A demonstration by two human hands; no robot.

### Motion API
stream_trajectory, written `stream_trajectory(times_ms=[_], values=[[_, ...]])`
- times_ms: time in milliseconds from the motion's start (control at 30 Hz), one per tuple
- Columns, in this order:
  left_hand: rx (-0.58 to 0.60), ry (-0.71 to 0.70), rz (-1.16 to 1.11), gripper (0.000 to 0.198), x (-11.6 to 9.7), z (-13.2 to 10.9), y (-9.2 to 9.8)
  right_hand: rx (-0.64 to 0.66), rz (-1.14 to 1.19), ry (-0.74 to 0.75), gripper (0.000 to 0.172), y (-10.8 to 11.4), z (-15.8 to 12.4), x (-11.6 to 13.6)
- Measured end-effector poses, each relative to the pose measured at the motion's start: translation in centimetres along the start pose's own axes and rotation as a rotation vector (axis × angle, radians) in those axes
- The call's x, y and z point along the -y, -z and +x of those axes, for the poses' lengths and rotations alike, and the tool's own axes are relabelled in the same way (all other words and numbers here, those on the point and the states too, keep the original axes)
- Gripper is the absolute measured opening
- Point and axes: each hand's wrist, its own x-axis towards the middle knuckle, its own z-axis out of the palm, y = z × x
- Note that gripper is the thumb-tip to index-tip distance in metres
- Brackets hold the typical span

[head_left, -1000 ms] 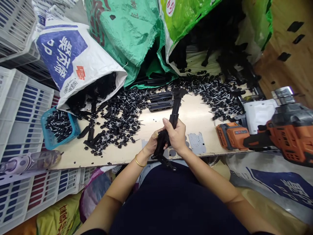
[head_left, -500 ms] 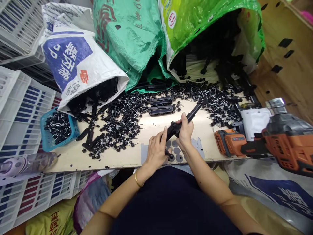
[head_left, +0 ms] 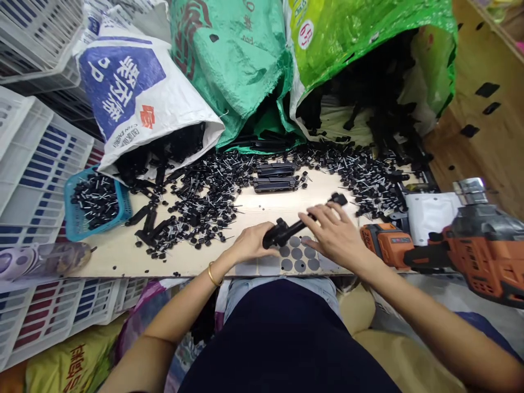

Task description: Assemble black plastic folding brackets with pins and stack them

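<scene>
A long black plastic part [head_left: 301, 222] lies tilted across the front of the wooden board [head_left: 123, 254], over a grey plate with round holes [head_left: 297, 259]. My left hand [head_left: 249, 244] is closed around its near end. My right hand [head_left: 338, 234] rests on the part's middle with fingers stretched flat over it. Several small black pieces with metal pins [head_left: 204, 199] are heaped just beyond my hands. Two finished black assemblies [head_left: 276, 177] lie side by side behind them.
An orange power drill [head_left: 462, 245] lies at the right. A blue basket [head_left: 96, 204] of small black pieces sits at the left, with white crates [head_left: 36, 158] beside it. Open sacks, white [head_left: 139, 103], green [head_left: 233, 65] and bright green [head_left: 360, 49], spill black parts at the back.
The black part went from upright in both hands to lying flat on the board. My right hand slid off its grip and spread flat over it, and the view shifted slightly.
</scene>
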Motion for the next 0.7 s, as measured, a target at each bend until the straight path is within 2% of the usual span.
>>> stream_trajectory(times_ms=[67, 100, 167, 300, 367, 433, 500, 600, 700], values=[[0.109, -0.112, 0.063, 0.046, 0.1, -0.8, 0.7, 0.336, -0.111, 0.155, 0.014, 0.4, -0.4, 0.6], [0.137, -0.144, 0.102, 0.045, 0.0, -1.2, 0.7, 0.452, -0.13, 0.185, 0.011, 0.5, -0.5, 1.0], [0.147, -0.155, 0.129, 0.048, -0.5, -2.0, 0.3, 0.57, -0.101, 0.195, 0.011, 0.6, -0.7, 1.9], [0.129, -0.068, -0.067, 0.068, -1.9, -4.2, -0.9, 0.603, 0.153, 0.088, 0.03, 0.9, -1.4, 3.8], [0.154, -0.06, -0.319, 0.071, -2.5, -5.2, -0.9, 0.633, 0.449, -0.02, 0.034, 1.0, -1.9, 5.0], [0.125, -0.049, -0.645, 0.064, -3.3, -5.9, -0.5, 0.636, 0.788, -0.154, 0.04, 1.2, -2.2, 6.3], [0.022, 0.003, -0.905, 0.054, -4.3, -6.2, -0.1, 0.586, 1.036, -0.282, 0.044, 1.3, -2.3, 7.6], [-0.136, 0.102, -1.111, 0.048, -6.3, -6.1, 0.0, 0.48, 1.267, -0.388, 0.045, 1.4, -2.0, 9.0], [-0.376, 0.142, -1.243, 0.046, -8.3, -5.2, -0.1, 0.343, 1.455, -0.395, 0.044, 1.1, -1.2, 9.6]])
